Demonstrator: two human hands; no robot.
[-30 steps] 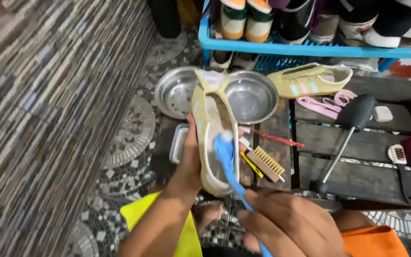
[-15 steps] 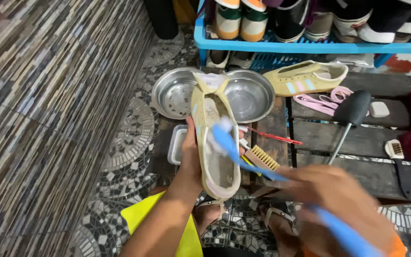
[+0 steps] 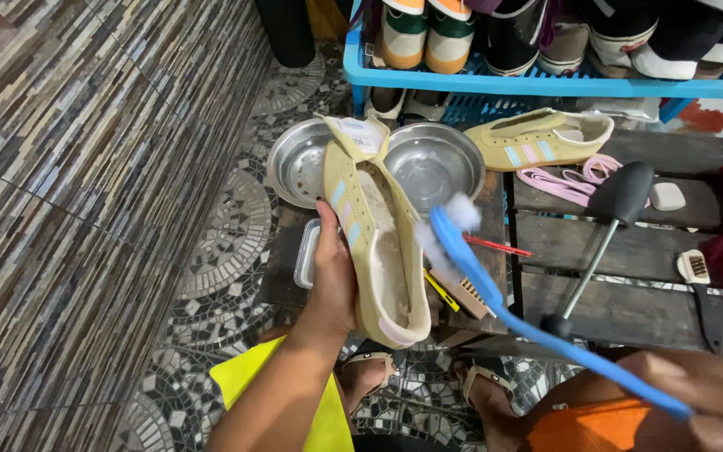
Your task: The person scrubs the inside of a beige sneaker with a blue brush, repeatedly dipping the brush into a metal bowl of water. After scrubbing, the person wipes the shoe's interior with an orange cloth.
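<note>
The left hand [image 3: 334, 276] wraps its fingers around a yellow sneaker [image 3: 374, 243], its white tongue label up. The blurred right hand [image 3: 700, 393] grips a blue brush [image 3: 529, 322]; its finger positions can't be told.

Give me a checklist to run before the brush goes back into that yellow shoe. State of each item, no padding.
1. Left hand grips the yellow shoe along its side: ok.
2. Shoe opening faces up toward the camera, insole visible: ok.
3. Right hand holds the blue brush by the handle end: ok, though the hand is blurred.
4. Brush head carries foam: ok, white suds show at the tip.
5. Steel bowls sit just behind the shoe: ok; whether they hold water, cannot tell.
6. Brush head is touching the shoe: cannot tell, it sits close beside the right edge.
</note>
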